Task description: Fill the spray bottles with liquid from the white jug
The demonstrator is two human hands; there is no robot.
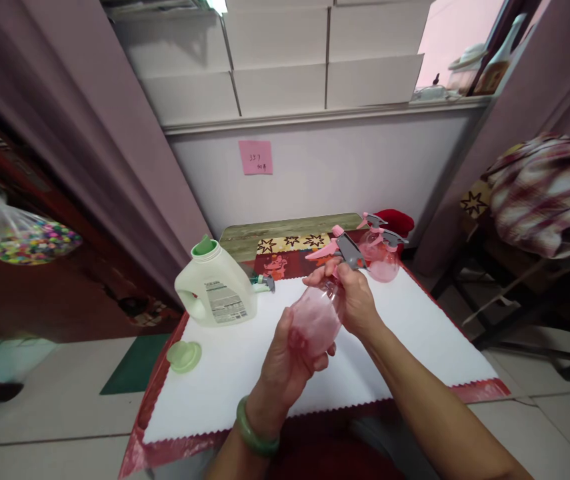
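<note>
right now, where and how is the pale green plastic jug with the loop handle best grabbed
Probably by its loop handle, from the left, once the left hand is free: the jug stands upright with that handle on its left side. Its mouth looks uncapped, so avoid tilting.

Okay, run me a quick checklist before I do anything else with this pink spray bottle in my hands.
1. Left grip supporting the pink spray bottle: ok, wrapped around its body.
2. Right grip steadying the top: ok, at the neck below the spray head.
3. Spray head screwed tight: cannot tell, fingers cover the joint.
4. Bottle upright: not ok, it is tilted.
5. Jug capped: not ok, its mouth is uncovered and a green cap lies on the white sheet.
6. Other pink bottles standing: ok, upright at the back right.
</note>
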